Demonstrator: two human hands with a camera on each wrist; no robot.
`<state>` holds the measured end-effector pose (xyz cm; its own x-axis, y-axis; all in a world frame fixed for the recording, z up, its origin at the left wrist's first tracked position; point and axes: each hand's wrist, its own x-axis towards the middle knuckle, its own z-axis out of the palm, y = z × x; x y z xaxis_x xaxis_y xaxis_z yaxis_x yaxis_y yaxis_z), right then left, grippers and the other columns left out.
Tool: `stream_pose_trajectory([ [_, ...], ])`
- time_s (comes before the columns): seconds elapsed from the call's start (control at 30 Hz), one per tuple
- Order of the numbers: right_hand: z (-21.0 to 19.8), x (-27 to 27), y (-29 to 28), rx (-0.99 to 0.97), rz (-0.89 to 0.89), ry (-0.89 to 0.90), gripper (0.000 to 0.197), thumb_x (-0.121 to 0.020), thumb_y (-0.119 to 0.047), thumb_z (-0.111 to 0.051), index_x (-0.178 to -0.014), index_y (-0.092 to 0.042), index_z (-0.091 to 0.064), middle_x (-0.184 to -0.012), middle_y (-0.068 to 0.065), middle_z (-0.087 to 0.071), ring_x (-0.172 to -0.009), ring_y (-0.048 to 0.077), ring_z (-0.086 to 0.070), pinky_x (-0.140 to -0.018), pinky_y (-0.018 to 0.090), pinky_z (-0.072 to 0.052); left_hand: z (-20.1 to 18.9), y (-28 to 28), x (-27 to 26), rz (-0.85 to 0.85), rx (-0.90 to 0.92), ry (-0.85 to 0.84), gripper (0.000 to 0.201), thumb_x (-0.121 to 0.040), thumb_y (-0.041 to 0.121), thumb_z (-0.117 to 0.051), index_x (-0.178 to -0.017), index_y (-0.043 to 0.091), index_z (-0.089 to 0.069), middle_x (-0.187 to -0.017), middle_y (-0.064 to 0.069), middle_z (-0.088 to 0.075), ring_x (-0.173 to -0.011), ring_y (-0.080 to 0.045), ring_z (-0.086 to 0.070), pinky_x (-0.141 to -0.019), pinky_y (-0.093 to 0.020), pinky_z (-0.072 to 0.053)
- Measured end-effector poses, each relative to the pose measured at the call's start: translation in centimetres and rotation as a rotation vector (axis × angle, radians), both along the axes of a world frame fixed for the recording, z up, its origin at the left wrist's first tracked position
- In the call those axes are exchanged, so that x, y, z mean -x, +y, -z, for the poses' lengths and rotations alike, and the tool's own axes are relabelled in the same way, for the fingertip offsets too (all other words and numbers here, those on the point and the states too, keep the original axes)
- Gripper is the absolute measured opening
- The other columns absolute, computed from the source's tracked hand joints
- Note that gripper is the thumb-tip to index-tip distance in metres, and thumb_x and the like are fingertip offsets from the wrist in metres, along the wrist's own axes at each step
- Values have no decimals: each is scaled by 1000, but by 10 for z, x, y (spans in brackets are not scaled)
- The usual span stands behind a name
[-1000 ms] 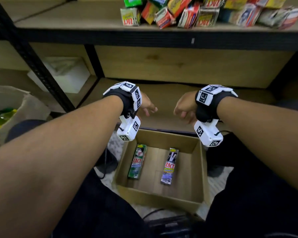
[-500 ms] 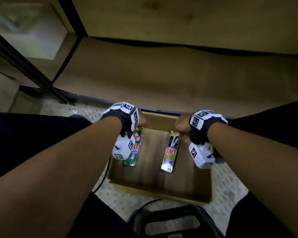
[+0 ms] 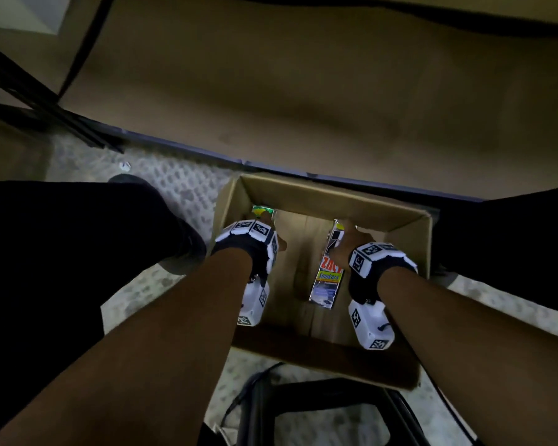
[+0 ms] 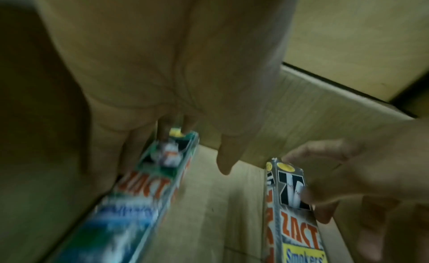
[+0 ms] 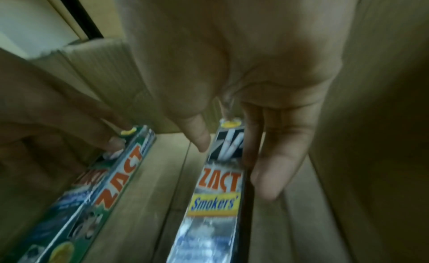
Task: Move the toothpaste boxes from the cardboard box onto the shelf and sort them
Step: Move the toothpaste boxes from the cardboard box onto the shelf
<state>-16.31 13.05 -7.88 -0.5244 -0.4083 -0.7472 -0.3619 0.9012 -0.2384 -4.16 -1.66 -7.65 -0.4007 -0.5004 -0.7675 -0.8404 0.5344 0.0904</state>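
Observation:
An open cardboard box (image 3: 303, 188) sits on the floor with two toothpaste boxes lying lengthwise in it. My left hand (image 3: 279, 244) is down on the green toothpaste box (image 3: 263, 211). In the left wrist view the left hand (image 4: 195, 147) curls its fingers (image 4: 139, 147) over the far end of the green box (image 4: 148, 189), with the thumb a little off its right side. My right hand (image 3: 348, 239) is on the silver Smokers toothpaste box (image 3: 329, 278). The right hand (image 5: 232, 156) pinches the silver box (image 5: 218, 184) between thumb and fingers.
The bare lower shelf board (image 3: 303, 91) runs just beyond the cardboard box, with a black shelf upright (image 3: 45, 101) at the left. Dark trouser legs (image 3: 78, 252) flank the box. A black frame (image 3: 319, 413) and a cable lie at the near edge.
The view has tipped down and the upper shelf has left it. Both hands came down from above the cardboard box into it and closed on the two toothpaste boxes.

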Motion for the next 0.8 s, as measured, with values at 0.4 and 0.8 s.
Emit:
stream_pose_trajectory([
  [0.4, 30, -33, 19, 39, 77, 19, 117, -80, -39, -76, -148, -46, 17, -122, 17, -49, -93, 35, -61, -72, 35, -47, 48, 37, -13, -390, -28, 194, 124, -73, 34, -79, -150, 30, 18, -146, -14, -40, -125, -36, -49, -100, -50, -46],
  [0.8, 25, -41, 29, 97, 350, -56, 118, -79, -27, -76, -149, -42, 19, -134, 16, -37, -105, 43, -57, -91, 50, -49, 52, 61, -12, -131, -14, 154, 81, -81, 29, -76, -140, 15, -22, -133, -15, -38, -112, -40, -57, -90, -48, -51],
])
